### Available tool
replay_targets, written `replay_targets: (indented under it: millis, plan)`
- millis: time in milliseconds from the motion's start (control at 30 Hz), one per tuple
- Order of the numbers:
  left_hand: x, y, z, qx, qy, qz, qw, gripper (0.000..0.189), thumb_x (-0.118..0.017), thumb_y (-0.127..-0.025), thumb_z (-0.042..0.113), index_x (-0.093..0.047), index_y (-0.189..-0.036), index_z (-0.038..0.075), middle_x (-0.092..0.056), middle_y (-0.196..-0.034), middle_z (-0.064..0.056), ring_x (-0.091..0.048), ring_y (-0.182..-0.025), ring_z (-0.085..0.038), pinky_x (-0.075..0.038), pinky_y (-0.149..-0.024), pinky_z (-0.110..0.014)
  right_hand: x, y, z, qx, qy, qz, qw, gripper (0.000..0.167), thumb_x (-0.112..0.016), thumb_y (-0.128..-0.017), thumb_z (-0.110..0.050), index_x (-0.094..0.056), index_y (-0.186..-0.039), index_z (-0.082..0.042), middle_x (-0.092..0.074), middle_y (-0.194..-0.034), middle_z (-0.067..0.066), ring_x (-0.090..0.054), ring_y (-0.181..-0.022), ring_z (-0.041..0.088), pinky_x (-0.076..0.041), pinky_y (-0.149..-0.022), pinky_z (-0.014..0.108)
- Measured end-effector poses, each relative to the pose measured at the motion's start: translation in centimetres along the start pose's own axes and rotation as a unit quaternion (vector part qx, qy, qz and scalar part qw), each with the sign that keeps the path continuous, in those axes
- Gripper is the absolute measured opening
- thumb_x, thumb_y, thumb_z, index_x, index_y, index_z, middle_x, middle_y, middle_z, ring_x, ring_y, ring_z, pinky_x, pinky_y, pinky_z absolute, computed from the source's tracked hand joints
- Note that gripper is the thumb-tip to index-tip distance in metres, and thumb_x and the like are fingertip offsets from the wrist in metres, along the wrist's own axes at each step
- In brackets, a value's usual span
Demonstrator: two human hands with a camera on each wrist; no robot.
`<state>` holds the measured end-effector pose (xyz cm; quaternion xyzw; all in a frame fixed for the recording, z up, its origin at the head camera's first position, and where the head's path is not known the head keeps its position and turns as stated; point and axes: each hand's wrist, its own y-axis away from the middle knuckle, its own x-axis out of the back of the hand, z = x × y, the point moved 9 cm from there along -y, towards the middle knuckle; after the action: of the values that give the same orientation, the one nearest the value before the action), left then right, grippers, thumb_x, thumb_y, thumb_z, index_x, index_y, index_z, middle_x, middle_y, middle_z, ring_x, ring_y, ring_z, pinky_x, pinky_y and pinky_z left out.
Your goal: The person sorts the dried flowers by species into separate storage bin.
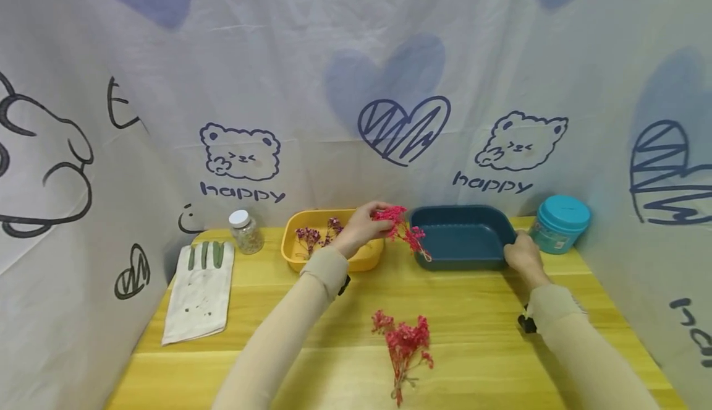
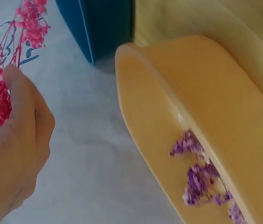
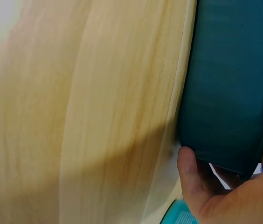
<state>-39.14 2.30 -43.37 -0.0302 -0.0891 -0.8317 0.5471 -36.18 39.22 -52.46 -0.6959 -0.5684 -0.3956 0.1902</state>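
My left hand [image 1: 364, 227] pinches a sprig of pink dried flowers [image 1: 410, 234] between thumb and fingers, above the gap between two trays. The sprig's stem end overlaps the left rim of the dark teal tray [image 1: 464, 261]. At that tray's right end, my right hand [image 1: 523, 253] grips the wall; in the right wrist view its thumb [image 3: 187, 163] presses the lower corner. The yellow tray [image 1: 292, 254], below my left wrist, holds purple dried flowers [image 2: 197, 182]. A second bunch of pink dried flowers [image 1: 406, 342] lies on the table near the front.
A wooden table [image 1: 473, 336] carries everything. On the left are a white glove [image 1: 197, 292] with green fingers and a small white-capped jar [image 1: 246, 234]. A blue-lidded tub [image 1: 559, 224] stands right of my right hand. Printed cloth [image 1: 311, 88] hangs behind and at both sides.
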Motion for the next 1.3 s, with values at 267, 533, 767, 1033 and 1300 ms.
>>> replay_targets:
  millis: [267,533,767,1033,1300]
  plan:
    - [-2.2,-3.0,-0.2,0.018,0.026,0.002,0.9995,0.040,-0.065,-0.101,-0.003,-0.059,-0.141,0.001,-0.061,-0.115,-0.014,-0.067,-0.083,-0.012,-0.061,-0.106,-0.048,-0.4,0.1,-0.6,0.008,0.001,0.003,1.0000,0.065,-0.035,-0.097,-0.008,-0.024,-0.157,0.018,-0.033,-0.158,0.043,-0.033,-0.147,0.060,-0.036,-0.123,0.069]
    - [-3.2,-4.9,-1.6,0.054,0.020,-0.003,0.9983,0.036,-0.067,-0.100,-0.001,-0.063,-0.135,0.001,-0.060,-0.099,-0.005,-0.064,-0.076,-0.012,-0.066,-0.094,-0.038,-1.0,0.0,-1.1,0.012,-0.014,0.005,0.9998,0.065,-0.034,-0.098,-0.007,-0.024,-0.157,0.018,-0.033,-0.159,0.042,-0.032,-0.148,0.060,-0.034,-0.124,0.069]
    - [-4.0,-5.6,-2.4,0.058,-0.035,-0.015,0.9976,0.034,-0.066,-0.100,-0.001,-0.064,-0.134,0.000,-0.062,-0.100,-0.008,-0.063,-0.074,-0.013,-0.065,-0.098,-0.045,-1.2,0.1,-0.9,0.012,-0.017,0.009,0.9997,0.065,-0.035,-0.099,-0.006,-0.022,-0.158,0.017,-0.031,-0.160,0.042,-0.032,-0.148,0.059,-0.034,-0.125,0.068]
    - [-5.3,-6.7,-2.4,0.036,-0.054,-0.014,0.9978,0.036,-0.064,-0.099,-0.004,-0.066,-0.135,-0.002,-0.067,-0.104,-0.012,-0.060,-0.073,-0.011,-0.060,-0.068,-0.022,-1.0,0.2,-0.2,0.008,-0.014,0.005,0.9999,0.066,-0.034,-0.098,-0.006,-0.022,-0.158,0.017,-0.030,-0.161,0.042,-0.031,-0.149,0.059,-0.034,-0.124,0.069]
    - [-6.5,-7.2,-1.1,-0.007,-0.093,-0.036,0.9950,0.046,-0.062,-0.100,-0.003,-0.060,-0.145,0.003,-0.062,-0.143,-0.020,-0.060,-0.090,-0.015,-0.058,-0.079,-0.024,-0.2,0.0,-0.1,0.006,-0.010,0.014,0.9998,0.066,-0.036,-0.097,-0.006,-0.023,-0.157,0.018,-0.031,-0.159,0.042,-0.031,-0.149,0.059,-0.033,-0.125,0.068]
